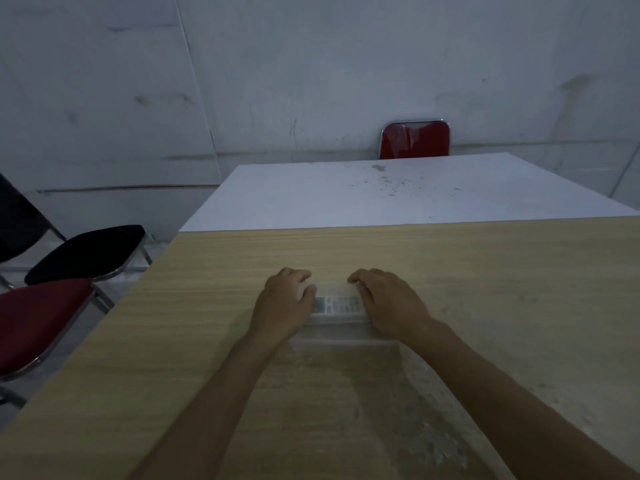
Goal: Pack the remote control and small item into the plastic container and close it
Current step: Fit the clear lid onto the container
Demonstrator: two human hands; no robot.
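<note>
Two tables (485, 271) abutting: wood near, white (346, 199) beyond; grey wall (311, 64).

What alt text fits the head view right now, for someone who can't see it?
Both hands, left hand and right hand, press on the ends of a clear container with the remote visible inside, on a wooden table. A white table and chairs stand beyond.

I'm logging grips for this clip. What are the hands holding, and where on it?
Both hands rest on the clear plastic container: left hand on its left end, right hand on its right end. A closed grasp cannot be told.
</note>
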